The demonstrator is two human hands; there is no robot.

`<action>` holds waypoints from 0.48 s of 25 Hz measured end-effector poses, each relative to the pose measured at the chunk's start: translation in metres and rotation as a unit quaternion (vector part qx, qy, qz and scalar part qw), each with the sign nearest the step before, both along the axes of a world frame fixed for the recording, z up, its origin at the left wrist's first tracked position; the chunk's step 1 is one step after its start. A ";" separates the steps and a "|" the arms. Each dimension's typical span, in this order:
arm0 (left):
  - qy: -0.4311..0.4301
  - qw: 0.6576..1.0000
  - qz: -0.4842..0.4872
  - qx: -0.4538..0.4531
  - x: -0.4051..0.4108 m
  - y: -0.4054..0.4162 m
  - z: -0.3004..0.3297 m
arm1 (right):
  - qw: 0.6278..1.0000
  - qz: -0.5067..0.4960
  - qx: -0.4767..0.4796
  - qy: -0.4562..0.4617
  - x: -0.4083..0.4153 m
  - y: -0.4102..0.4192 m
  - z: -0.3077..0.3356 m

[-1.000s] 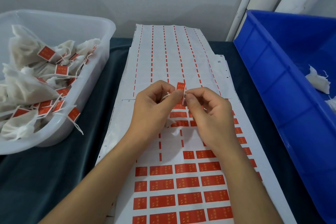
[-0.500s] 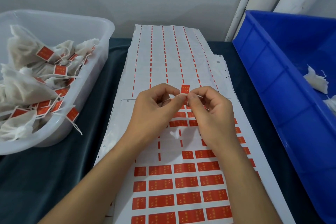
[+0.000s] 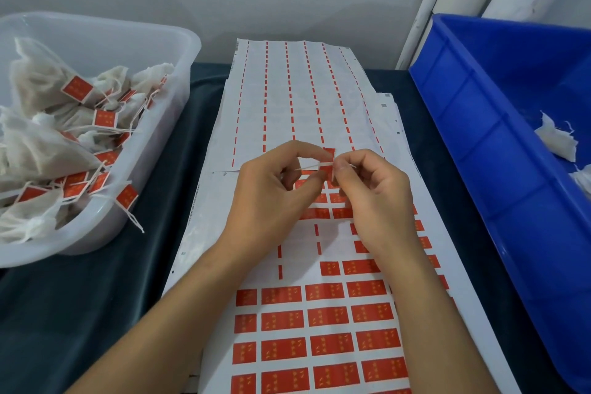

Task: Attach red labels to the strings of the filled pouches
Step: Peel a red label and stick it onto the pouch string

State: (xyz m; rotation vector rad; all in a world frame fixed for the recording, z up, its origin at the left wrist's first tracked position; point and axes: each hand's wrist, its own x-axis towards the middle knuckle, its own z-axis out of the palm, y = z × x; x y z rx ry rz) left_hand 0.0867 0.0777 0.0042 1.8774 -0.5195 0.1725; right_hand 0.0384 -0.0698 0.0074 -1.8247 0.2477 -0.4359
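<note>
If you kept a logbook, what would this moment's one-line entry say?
step: label onto string | left hand: pinches string | right hand: pinches red label | tub: labelled pouches

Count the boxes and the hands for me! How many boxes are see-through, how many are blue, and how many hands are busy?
See-through boxes: 1, the clear tub with the tagged pouches
Blue boxes: 1, the blue bin
Hands: 2, the left hand and the right hand, both pinching a red label on a string
Total: 4
</note>
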 end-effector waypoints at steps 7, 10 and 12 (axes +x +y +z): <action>0.012 1.000 0.024 0.017 0.002 -0.001 -0.002 | 0.999 -0.024 -0.029 -0.010 0.000 0.001 0.002; 0.023 0.999 0.022 0.015 0.002 -0.001 -0.002 | 0.999 -0.020 -0.029 -0.012 0.000 0.001 0.001; 0.031 0.999 0.017 0.011 0.002 -0.001 -0.001 | 0.999 -0.019 -0.035 -0.011 0.000 0.002 0.000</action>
